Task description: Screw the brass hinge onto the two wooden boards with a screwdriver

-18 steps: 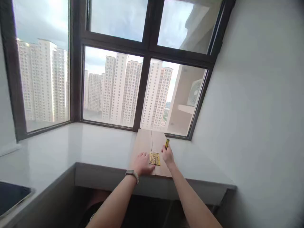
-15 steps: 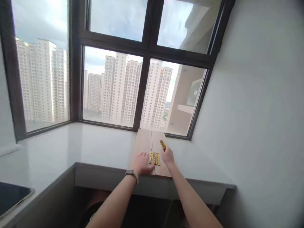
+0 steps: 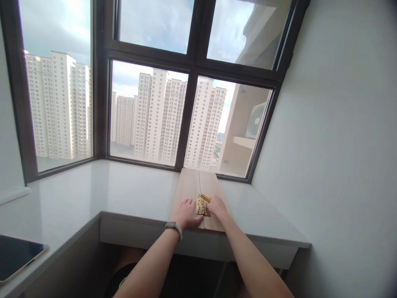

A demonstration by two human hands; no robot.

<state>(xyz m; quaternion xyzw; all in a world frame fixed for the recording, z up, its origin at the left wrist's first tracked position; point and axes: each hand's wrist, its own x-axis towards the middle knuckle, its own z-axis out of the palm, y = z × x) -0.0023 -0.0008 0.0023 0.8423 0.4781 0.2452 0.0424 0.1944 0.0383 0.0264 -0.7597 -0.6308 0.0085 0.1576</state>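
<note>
A gold-coloured butt hinge (image 3: pixel 200 207) lies unfolded across the seam between two light wood boards (image 3: pixel 187 182). My left hand (image 3: pixel 187 214) rests flat on the left board, fingers stretched out, its thumb against the hinge's near edge. My right hand (image 3: pixel 218 205) is closed around a short yellow-and-black striped stick-like tool (image 3: pixel 205 198), which slants over the far right part of the hinge. The tool's lower end is hidden by the fingers, and its exact kind is unclear. A tiny dark piece, perhaps a screw, lies just beyond the hinge.
The boards lie on a white ledge (image 3: pixel 136 188) that runs under dark-framed windows (image 3: pixel 182 124). A tablet-like device (image 3: pixel 18 256) with a dark screen lies at the lower left. A white wall (image 3: pixel 338 124) rises on the right.
My right hand has moved slightly left and turned, bringing the striped tool from beside the hinge to over its right side. My left hand has stayed in place on the board.
</note>
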